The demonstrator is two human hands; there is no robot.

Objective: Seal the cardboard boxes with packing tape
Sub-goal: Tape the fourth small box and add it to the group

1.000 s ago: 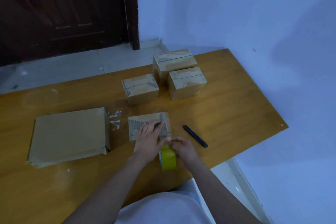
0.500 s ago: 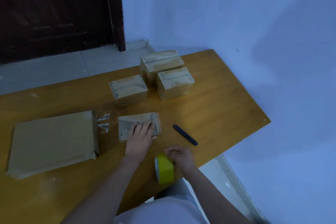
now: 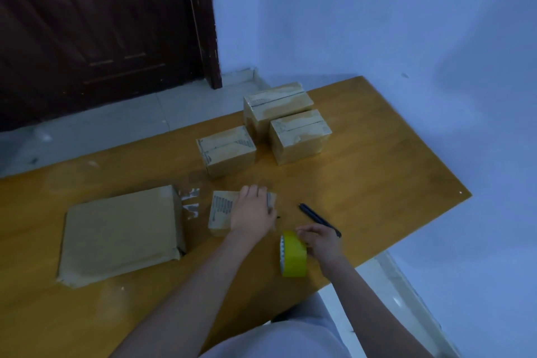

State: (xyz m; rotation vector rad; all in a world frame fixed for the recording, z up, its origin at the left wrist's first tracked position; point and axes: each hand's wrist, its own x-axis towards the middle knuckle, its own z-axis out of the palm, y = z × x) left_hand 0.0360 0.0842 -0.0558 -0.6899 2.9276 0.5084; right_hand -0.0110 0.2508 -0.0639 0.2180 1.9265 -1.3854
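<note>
Small box pinned flat, tape roll drawn toward the lower right of the frame.

The left hand lies with fingers spread on the small box at centre frame, pressing rather than gripping; the right hand grasps the yellow tape roll just below it on the surface. Any strip between roll and box is too faint to see. If the pull outruns the press, the light box may skid or the tape lie crooked; the pen beside the right hand could get knocked.

Two bare forearms with no sleeves showing, bare hands without rings, pale white garment at lap
</note>
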